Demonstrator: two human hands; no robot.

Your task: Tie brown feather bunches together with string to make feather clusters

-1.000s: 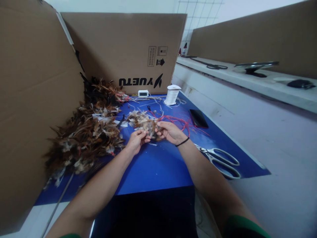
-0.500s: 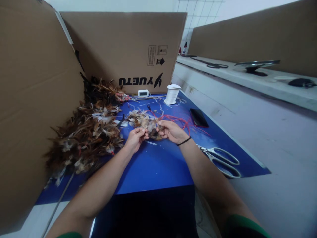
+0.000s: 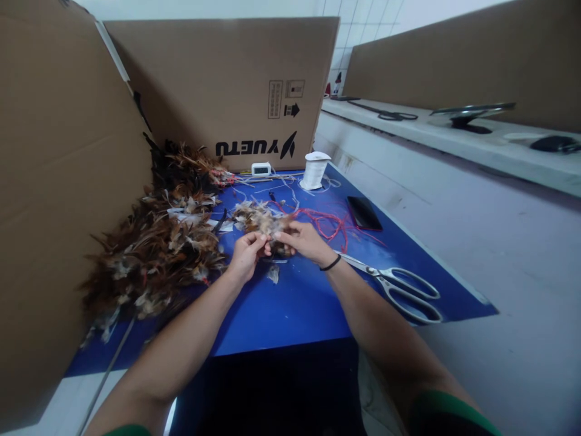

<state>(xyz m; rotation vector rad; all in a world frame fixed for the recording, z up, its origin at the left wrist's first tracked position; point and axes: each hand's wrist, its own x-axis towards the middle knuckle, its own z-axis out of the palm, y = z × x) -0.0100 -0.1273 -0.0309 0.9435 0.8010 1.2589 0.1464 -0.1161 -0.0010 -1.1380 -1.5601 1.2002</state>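
Note:
My left hand (image 3: 246,254) is closed in a pinch, thumb against forefinger, at the near edge of a small heap of pale and brown feathers (image 3: 254,213). Fingertips nearly meeting it, my right hand (image 3: 306,241) is also pinched on feathers, which are blurred and partly covered by the fingers. A loose fluffy feather (image 3: 273,274) lies on the blue table just below the hands. Tangled red strings (image 3: 333,235) spread to the right of the heap. Large scissors (image 3: 402,292) rest beside my right forearm.
Brown feather bundles (image 3: 167,248) pile up on the left against a cardboard box (image 3: 200,79). Toward the back stand a white ribbon spool (image 3: 315,172) and a small digital display (image 3: 261,169). A dark phone (image 3: 364,213) lies near the right edge, below a wall ledge (image 3: 422,130).
My right hand has moved left, closer to my left hand. A loose feather now shows on the table below them. More of the scissors' blades is visible.

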